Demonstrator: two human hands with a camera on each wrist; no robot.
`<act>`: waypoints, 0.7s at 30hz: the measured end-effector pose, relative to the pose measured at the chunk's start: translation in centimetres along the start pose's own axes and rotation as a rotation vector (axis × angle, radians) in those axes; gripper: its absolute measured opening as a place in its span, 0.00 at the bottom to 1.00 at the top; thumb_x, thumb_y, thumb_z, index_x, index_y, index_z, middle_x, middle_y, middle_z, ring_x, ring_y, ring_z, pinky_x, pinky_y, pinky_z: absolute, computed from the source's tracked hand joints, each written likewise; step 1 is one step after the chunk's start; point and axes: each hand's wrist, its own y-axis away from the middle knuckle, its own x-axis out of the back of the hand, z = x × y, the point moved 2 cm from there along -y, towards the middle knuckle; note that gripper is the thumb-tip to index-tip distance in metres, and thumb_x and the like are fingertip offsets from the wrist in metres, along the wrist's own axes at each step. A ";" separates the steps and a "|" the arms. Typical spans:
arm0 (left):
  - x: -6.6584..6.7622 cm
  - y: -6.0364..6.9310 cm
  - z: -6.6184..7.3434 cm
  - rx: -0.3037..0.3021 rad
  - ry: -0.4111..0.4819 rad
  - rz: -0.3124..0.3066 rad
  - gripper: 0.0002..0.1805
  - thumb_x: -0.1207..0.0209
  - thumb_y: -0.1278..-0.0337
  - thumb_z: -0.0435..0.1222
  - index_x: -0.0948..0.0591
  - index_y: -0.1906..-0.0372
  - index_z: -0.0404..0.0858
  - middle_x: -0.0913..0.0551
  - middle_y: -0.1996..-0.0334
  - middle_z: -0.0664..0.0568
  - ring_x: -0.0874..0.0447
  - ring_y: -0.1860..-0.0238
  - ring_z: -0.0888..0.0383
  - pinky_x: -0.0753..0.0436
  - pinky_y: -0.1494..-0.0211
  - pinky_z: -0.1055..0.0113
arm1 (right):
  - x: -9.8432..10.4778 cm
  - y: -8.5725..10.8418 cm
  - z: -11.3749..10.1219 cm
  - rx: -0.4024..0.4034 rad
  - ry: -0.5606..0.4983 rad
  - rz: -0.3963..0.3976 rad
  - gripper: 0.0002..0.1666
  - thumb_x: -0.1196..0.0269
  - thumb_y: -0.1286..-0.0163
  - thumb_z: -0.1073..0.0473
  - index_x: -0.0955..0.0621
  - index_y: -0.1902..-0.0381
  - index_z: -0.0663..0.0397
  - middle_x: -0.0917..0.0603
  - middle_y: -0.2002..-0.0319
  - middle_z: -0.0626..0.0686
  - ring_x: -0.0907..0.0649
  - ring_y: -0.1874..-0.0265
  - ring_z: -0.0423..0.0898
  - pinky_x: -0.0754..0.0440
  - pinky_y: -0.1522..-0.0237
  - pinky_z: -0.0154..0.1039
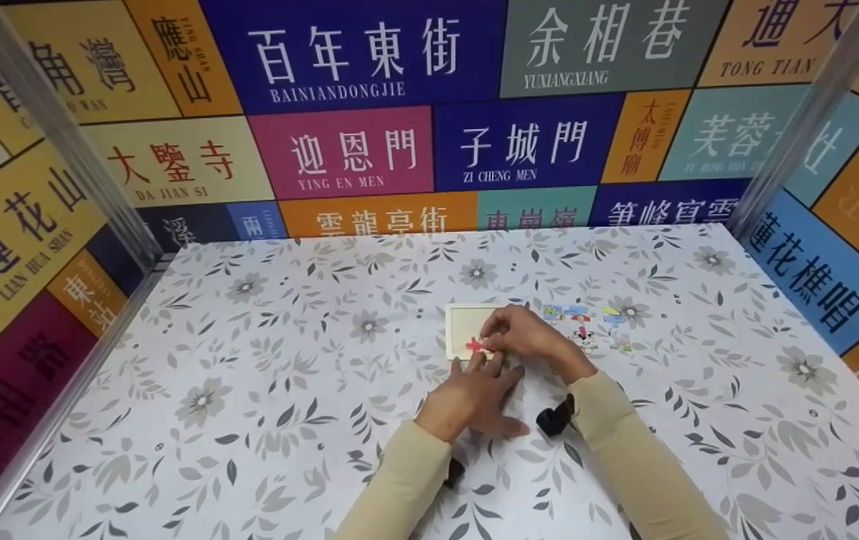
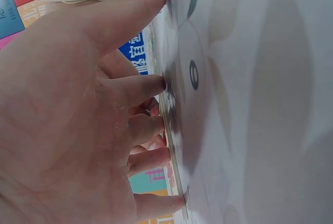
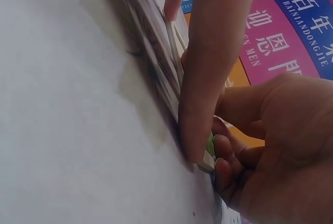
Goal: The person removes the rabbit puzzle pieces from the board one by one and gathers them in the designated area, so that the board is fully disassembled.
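Observation:
A shallow puzzle tray point(image 1: 450, 321) with a pale rim lies on the table. In its near part is a puzzle piece point(image 1: 473, 345) with a red shape on it. My right hand point(image 1: 525, 334) reaches over the tray's right side and pinches the piece with curled fingertips. In the right wrist view, a bit of green shows beside those fingers point(image 3: 222, 174). My left hand point(image 1: 467, 397) lies at the tray's near edge. Its spread fingers point(image 2: 148, 130) touch that edge in the left wrist view, with the thumb apart on the table.
Several loose, colourful puzzle pieces point(image 1: 584, 336) lie to the right of the tray, partly behind the right forearm. The table point(image 1: 271, 420) has a white cloth with grey flowers and leaves. Panels with printed characters point(image 1: 354, 150) stand along its back and sides.

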 end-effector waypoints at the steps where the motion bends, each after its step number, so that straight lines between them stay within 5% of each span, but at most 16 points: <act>1: 0.0 0.0 0.0 0.000 -0.003 0.000 0.45 0.39 0.42 0.61 0.42 0.21 0.57 0.48 0.19 0.54 0.58 0.17 0.52 0.49 0.18 0.42 | 0.0 0.0 0.0 0.000 0.003 0.003 0.07 0.34 0.35 0.66 0.16 0.59 0.62 0.14 0.60 0.57 0.21 0.65 0.44 0.24 0.58 0.35; 10: 0.0 0.0 -0.1 0.009 -0.005 0.006 0.46 0.38 0.42 0.62 0.42 0.21 0.58 0.49 0.18 0.52 0.57 0.17 0.50 0.49 0.18 0.42 | -0.1 -0.1 -0.1 0.061 -0.075 -0.009 0.08 0.35 0.32 0.66 0.18 0.57 0.65 0.15 0.63 0.59 0.21 0.68 0.41 0.24 0.62 0.32; 21: -0.1 -0.1 -0.1 -0.007 -0.039 0.016 0.47 0.39 0.42 0.63 0.43 0.21 0.58 0.50 0.18 0.53 0.53 0.19 0.50 0.47 0.19 0.41 | 1.0 0.2 -0.2 0.022 -0.130 0.041 0.11 0.36 0.31 0.66 0.15 0.52 0.62 0.16 0.63 0.54 0.20 0.65 0.40 0.22 0.60 0.32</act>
